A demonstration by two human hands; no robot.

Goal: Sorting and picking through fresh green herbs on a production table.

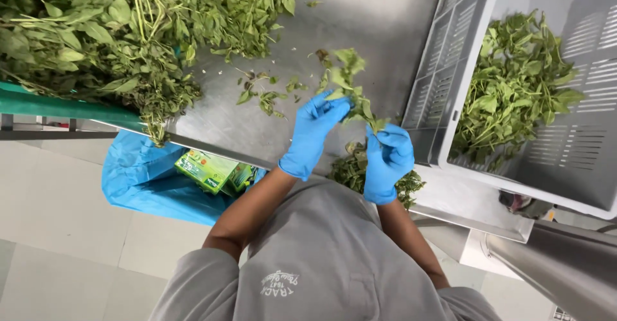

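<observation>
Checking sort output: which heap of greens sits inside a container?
The heap at right, lying in the grey crate. The big pile top left and the small pile by the hands lie loose on the steel table.

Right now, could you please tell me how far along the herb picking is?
Done: picked green leaves cover part of the grey slatted plastic crate. In hand: both blue-gloved hands, left hand and right hand, hold one leafy green sprig. Left: a big heap of leafy stems on the steel table.
</observation>
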